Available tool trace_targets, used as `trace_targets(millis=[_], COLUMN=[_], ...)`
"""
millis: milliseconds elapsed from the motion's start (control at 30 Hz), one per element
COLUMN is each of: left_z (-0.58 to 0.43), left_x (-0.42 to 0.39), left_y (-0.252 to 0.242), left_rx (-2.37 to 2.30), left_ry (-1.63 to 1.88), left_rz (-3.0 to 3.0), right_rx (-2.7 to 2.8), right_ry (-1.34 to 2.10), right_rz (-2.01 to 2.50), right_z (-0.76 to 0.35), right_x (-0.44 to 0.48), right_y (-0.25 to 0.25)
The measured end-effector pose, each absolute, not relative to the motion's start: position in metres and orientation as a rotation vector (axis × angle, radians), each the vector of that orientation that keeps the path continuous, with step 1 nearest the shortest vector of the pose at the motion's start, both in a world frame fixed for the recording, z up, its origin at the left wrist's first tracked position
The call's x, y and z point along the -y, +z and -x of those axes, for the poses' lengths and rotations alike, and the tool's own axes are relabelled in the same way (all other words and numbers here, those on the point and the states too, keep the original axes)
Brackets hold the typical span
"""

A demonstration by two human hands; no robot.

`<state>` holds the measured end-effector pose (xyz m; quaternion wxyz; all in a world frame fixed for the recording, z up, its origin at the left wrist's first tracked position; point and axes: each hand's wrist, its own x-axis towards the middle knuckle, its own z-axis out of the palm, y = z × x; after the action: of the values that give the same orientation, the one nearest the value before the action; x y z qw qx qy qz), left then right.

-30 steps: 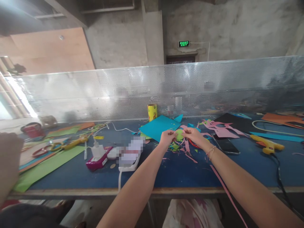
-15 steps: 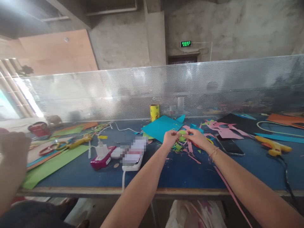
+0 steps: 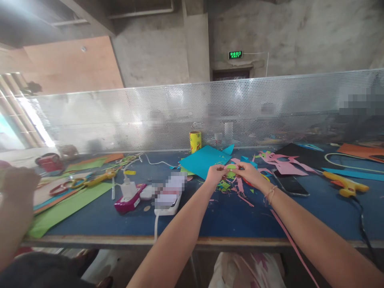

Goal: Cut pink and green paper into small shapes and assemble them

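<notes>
A small light-green paper piece [image 3: 231, 172] is held up over the table between my two hands. My left hand [image 3: 216, 175] pinches its left edge, and the fingers of my right hand [image 3: 246, 173] are closed on its right edge. Just behind my left hand lies a blue paper sheet [image 3: 201, 159]. Below the held piece are green paper scraps [image 3: 224, 185] and pink paper strips [image 3: 241, 188]. Part of a red and yellow ring-shaped thing shows under my right wrist; the rest of it is hidden.
A dark phone [image 3: 290, 183] and a yellow glue gun [image 3: 345, 185] lie to the right. Leftward are a phone on a white stand [image 3: 168, 200], a magenta power strip [image 3: 129, 202] and scissors [image 3: 100, 179] on coloured paper. A yellow can [image 3: 195, 142] stands behind. Another person's arm [image 3: 16, 212] reaches in at far left.
My hands stay in nearly the same place, with the green piece turned slightly between the fingers. A blurred figure now shows behind the perforated screen at far right.
</notes>
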<state>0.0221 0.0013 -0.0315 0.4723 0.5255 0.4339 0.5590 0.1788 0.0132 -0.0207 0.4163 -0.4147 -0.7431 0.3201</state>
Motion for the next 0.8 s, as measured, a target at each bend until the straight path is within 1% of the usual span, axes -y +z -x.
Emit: trace_targets(millis=[200, 400, 800], left_z=[-0.0237, -0.0230, -0.0246], left_x=[-0.0043, -0.0073, -0.0009], left_y=[-0.0335, -0.0357, -0.0271], left_rx=[-0.980, -0.982, -0.993], left_ry=[1.358, 1.375, 1.322], left_rz=[-1.151, -1.142, -1.110], right_rx=[1.877, 1.855, 1.829], right_ry=[0.826, 0.824, 0.832], right_rz=[1.033, 1.032, 1.071], right_z=[-0.1811, -0.1816, -0.1799], right_x=[-0.0186, -0.0228, -0.0135], right_y=[-0.0247, -0.0283, -0.0190])
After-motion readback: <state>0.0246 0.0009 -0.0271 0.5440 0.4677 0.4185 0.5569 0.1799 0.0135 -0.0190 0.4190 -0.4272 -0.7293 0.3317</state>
